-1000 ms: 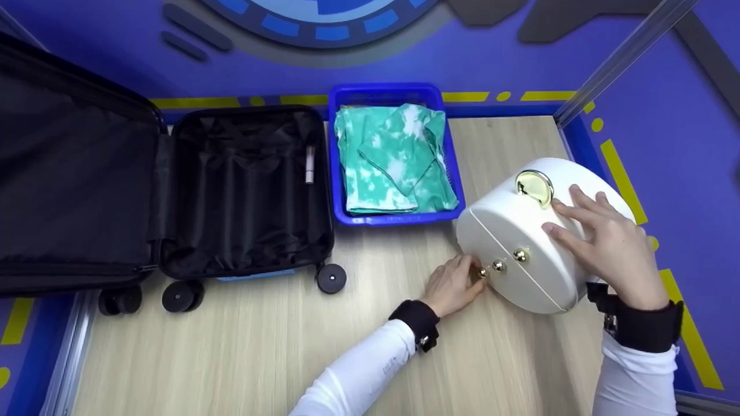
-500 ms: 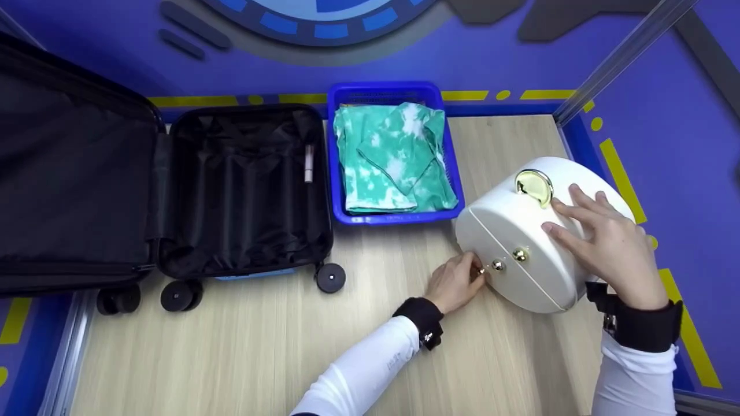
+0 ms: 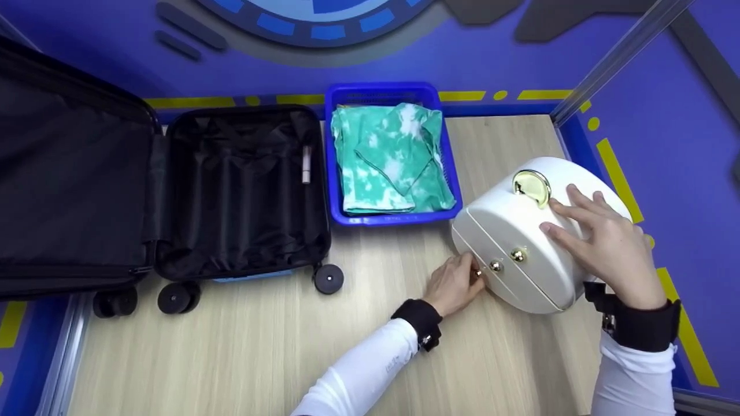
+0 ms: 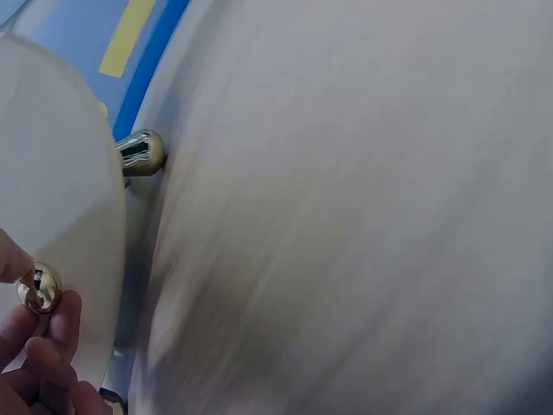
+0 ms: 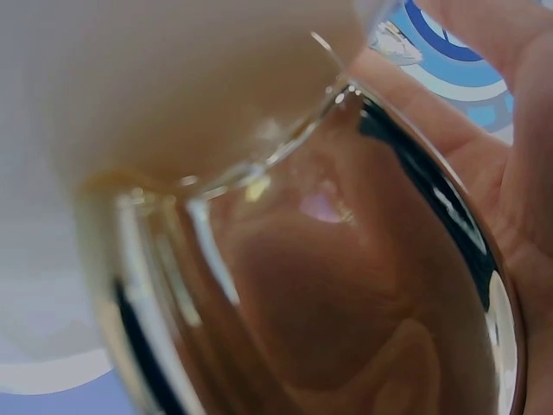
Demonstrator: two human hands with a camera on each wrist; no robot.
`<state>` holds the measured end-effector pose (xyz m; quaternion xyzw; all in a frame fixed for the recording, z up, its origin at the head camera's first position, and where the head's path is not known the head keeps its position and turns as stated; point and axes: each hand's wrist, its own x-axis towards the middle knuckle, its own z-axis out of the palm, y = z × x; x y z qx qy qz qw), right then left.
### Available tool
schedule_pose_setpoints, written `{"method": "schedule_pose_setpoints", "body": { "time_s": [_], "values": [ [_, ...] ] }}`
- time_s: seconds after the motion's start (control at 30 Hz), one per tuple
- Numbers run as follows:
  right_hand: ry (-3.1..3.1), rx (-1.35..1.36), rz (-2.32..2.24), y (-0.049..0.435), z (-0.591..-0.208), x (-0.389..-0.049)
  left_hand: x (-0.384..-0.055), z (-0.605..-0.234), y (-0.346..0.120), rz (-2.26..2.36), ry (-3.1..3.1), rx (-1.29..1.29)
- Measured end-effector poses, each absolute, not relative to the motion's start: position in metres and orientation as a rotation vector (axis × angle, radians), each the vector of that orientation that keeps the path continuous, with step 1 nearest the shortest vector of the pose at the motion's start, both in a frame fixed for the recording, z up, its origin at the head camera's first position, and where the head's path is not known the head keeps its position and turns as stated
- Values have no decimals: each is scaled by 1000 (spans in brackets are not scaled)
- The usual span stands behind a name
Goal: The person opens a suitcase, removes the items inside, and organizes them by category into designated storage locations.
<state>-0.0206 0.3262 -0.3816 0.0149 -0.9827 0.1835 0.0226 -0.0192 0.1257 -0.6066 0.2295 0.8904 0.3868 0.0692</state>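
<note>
A white rounded box [image 3: 540,228] with seamed drawer fronts stands at the right in the head view. Gold knobs line its front, and a round gold handle [image 3: 533,186] sits on its upper side. My left hand [image 3: 454,286] pinches the lowest knob [image 4: 41,290] between thumb and fingers, as the left wrist view confirms. My right hand [image 3: 613,248] rests on the box's curved side with fingers spread, steadying nothing else. In the right wrist view a shiny gold part [image 5: 346,285] fills much of the picture, with part of my hand behind it.
Left of the box stands a blue basket [image 3: 399,219] holding folded green-and-white tie-dye cloth [image 3: 393,162]. An open black suitcase [image 3: 248,266] lies further left, with a small pinkish tube [image 3: 306,164] inside. A blue wall rises behind.
The lower drawer front seems to have shifted slightly, with a second seam now showing beside the left hand's knob. Both hands keep nearly the same places; the whole view drifts slightly.
</note>
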Motion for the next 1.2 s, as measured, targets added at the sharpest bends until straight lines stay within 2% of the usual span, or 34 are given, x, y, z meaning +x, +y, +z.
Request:
{"method": "schedule_pose_setpoints", "body": {
  "time_s": [0.47,0.9,1.2],
  "values": [
    [-3023,69,589,324,-383,-21,-9,-609,110,1151,2720,715],
    [-3022,58,558,326,-383,-20,17,-610,76,1202,2734,754],
    [-3033,52,560,326,-384,-21,26,-611,61,1233,2677,687]
  ]
}}
